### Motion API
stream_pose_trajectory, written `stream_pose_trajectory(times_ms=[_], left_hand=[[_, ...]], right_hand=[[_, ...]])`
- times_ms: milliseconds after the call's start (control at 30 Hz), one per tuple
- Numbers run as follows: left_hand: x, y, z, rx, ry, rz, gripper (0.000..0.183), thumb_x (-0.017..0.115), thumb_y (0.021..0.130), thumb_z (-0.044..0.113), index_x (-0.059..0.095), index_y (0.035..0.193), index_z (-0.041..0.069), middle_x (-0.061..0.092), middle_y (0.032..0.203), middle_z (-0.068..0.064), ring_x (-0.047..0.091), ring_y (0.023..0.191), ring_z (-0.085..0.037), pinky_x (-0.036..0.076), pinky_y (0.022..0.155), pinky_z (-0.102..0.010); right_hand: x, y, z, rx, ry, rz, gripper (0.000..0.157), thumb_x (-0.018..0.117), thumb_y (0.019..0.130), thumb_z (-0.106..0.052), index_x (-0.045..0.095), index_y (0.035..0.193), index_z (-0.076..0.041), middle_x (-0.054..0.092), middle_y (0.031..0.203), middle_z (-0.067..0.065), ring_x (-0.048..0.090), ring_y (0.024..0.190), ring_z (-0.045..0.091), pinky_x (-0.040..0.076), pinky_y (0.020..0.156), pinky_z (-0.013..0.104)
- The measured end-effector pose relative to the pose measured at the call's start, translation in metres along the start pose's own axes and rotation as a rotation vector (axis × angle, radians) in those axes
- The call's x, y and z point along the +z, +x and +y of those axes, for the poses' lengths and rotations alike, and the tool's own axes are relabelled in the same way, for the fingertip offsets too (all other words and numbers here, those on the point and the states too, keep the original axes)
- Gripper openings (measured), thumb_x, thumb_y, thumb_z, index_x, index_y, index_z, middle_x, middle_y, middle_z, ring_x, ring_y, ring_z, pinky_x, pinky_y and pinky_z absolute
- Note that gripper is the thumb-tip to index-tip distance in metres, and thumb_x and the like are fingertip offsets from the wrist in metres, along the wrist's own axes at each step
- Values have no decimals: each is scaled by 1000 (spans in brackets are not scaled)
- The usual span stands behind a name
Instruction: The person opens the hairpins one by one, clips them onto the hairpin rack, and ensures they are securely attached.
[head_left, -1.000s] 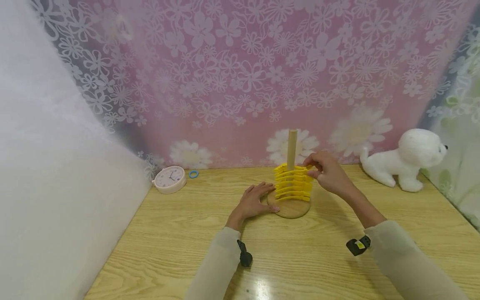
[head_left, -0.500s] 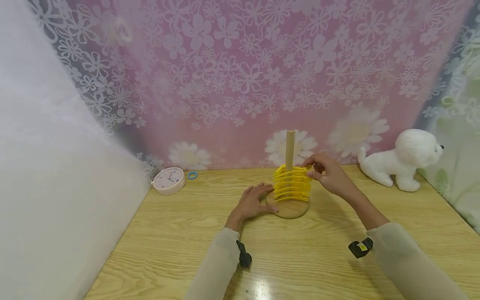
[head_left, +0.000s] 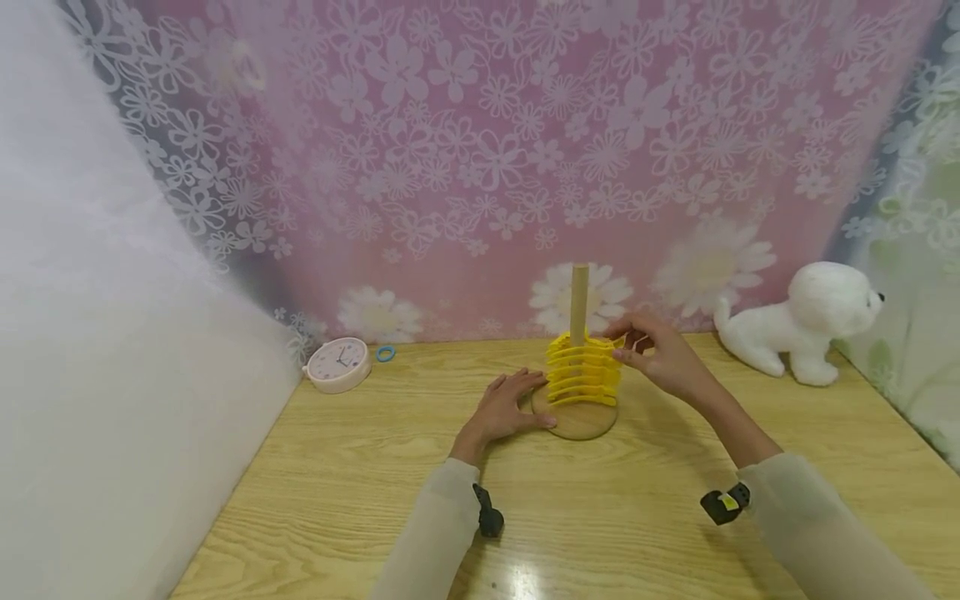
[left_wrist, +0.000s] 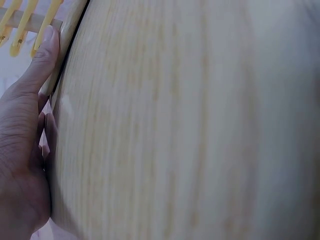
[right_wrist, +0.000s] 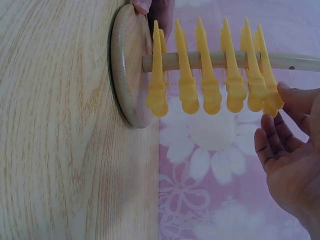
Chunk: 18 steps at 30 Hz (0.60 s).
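Note:
Several yellow plastic pieces with pointed ends and round lobes sit one above another around an upright wooden post. The post rises from a round wooden base. My right hand pinches the lobed end of the topmost yellow piece between thumb and fingers; the other fingers are curled below. At the base's left side rests my left hand, thumb stretched onto the rim and fingers spread along the far edge. In the left wrist view the left thumb lies along the base, its other fingers mostly hidden.
A pink round clock stands at the back left of the wooden table, beside a small blue ring. A white plush dog stands at the back right. Behind hangs a pink flowered curtain.
The right hand's fingers have shifted slightly at the topmost yellow piece. The left hand keeps its place on the base, and the head view has moved a little.

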<state>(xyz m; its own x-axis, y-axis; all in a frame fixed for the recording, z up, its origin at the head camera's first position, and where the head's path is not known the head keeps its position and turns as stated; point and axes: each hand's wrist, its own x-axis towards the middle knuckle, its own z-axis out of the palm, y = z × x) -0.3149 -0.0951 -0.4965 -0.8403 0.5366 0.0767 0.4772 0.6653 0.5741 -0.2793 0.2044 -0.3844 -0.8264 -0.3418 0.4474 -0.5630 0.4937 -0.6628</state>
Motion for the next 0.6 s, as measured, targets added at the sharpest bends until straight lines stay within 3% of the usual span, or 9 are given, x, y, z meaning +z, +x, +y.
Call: stream_pose_trajectory(times_ms=[333,600], left_hand=[[1,0,-1,-7,3,-4,82,76,91,56,44,160,27,37,167,6,20,159,-13,5,130,-42],[1,1,-1,-3,9,-2,82,76,91,56,43,160,27,38,166,7,20,159,-13,6,130,-43]], right_hand=[[-2,-5,6,-8,1,0,25,73,98,-9,70,123,-10,69,116,11,58,91,18,50,80,19],[-6,-9,7,48,-12,-18,27,71,101,-14,69,127,-6,70,117,11,62,96,20,51,83,18]])
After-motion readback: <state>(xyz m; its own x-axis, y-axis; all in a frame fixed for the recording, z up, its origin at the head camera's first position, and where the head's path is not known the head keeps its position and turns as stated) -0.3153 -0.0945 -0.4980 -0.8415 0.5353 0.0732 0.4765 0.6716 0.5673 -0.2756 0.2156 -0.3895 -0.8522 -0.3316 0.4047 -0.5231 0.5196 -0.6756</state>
